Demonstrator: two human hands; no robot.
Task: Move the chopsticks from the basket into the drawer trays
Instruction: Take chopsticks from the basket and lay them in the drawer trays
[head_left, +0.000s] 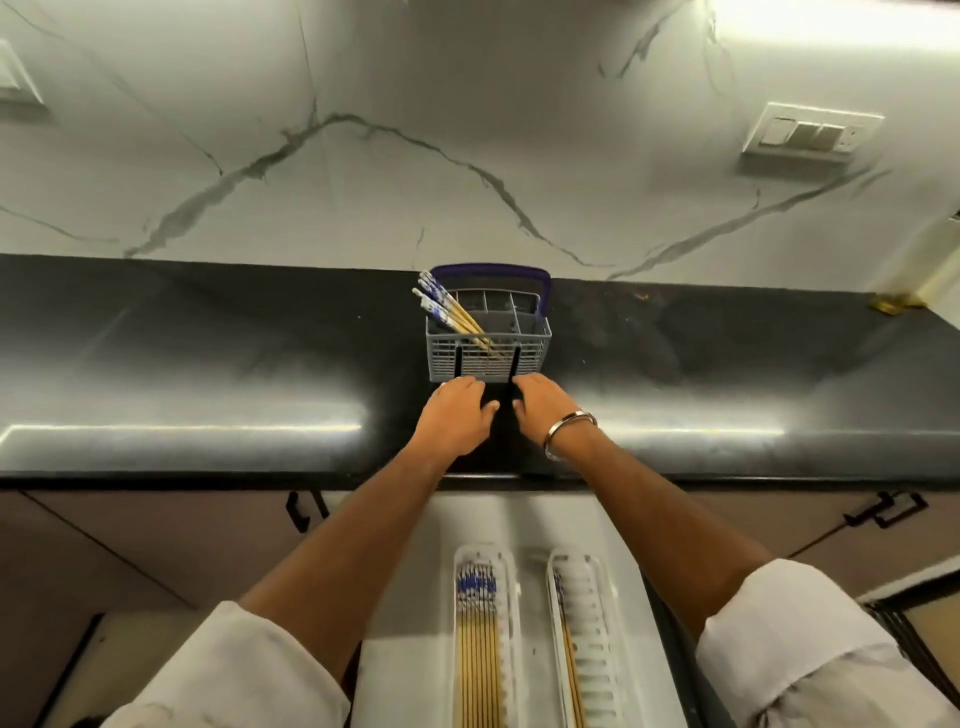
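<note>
A grey slatted basket (535, 343) with a dark blue handle stands on the black counter. Several chopsticks (451, 310) with blue-and-white tops lean out of its left compartment. My left hand (457, 410) and my right hand (543, 410) lie side by side on the counter just in front of the basket, fingers relaxed, holding nothing. A metal bangle is on my right wrist. Below, in the open white drawer, the left tray (511, 623) holds a row of several chopsticks. The right tray (597, 649) holds one or two along its left side.
The black counter (208, 374) runs left to right against a marble-patterned wall. A switch plate (810, 132) is on the wall at the right. Cabinet handles (304, 509) flank the open drawer (415, 597).
</note>
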